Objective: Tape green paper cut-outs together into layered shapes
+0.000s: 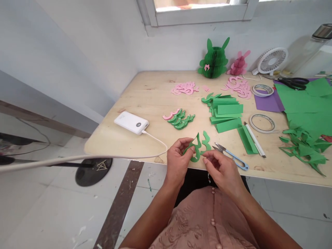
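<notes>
At the table's front edge, my left hand (180, 152) is closed on a curled green paper cutout (195, 157) with a wavy outline and a small white patch. Close to its right side, my right hand (220, 164) has thumb and forefinger pinched together; whatever lies between them is too small to make out. Just beyond the fingertips lies another wavy green cutout (206, 142). Blue-handled thread snips (234, 157) rest beside my right hand, blades pointing left. Farther back sits a small pile of green cutouts (181, 121) with a pink cutout (171, 115) at its left.
A white power bank (131, 122) trails a cable (155, 140) past my left hand. Folded green strips (225, 110), a white pen (255, 140), a tape roll (261, 123) and green scraps (306, 147) lie rightward. Paper rabbits (214, 62) and a fan (272, 60) stand behind.
</notes>
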`<state>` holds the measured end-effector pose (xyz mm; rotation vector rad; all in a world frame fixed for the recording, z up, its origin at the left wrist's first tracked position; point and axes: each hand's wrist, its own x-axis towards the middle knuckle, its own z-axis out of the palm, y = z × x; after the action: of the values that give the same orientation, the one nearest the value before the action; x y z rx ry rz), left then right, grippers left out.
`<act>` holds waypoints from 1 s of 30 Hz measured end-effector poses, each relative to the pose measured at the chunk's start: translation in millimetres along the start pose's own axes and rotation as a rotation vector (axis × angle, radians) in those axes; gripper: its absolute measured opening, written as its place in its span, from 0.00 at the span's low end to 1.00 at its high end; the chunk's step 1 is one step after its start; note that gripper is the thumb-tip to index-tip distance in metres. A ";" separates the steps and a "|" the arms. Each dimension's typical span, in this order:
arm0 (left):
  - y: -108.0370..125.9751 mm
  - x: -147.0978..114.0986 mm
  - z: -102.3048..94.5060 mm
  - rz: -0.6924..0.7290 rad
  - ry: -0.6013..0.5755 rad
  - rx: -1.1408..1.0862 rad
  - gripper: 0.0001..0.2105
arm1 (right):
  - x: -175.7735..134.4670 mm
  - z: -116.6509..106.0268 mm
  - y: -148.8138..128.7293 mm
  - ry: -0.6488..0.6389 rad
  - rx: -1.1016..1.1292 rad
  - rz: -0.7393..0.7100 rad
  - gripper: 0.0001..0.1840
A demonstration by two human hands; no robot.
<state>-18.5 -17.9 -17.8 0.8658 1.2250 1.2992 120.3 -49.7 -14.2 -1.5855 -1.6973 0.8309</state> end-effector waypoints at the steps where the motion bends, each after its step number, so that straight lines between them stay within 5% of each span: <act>1: -1.8 1.1 -1.1 0.026 0.003 0.055 0.11 | -2.4 -3.4 3.7 0.047 -0.045 -0.017 0.09; 7: -11.5 5.9 -7.9 0.292 0.015 0.617 0.11 | -8.7 -25.9 35.1 0.326 -0.401 -0.211 0.08; 14: -18.1 13.8 -9.8 0.498 0.013 1.098 0.13 | -10.8 -34.3 57.4 0.314 -0.707 -0.321 0.15; 30: -13.1 9.7 -13.6 0.538 -0.040 1.046 0.14 | -6.9 -34.9 60.0 0.256 -0.593 -0.216 0.14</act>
<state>-30.0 -12.4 -34.7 2.0604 1.7204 0.9583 183.7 -52.5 -43.1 -1.7395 -1.9782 -0.0010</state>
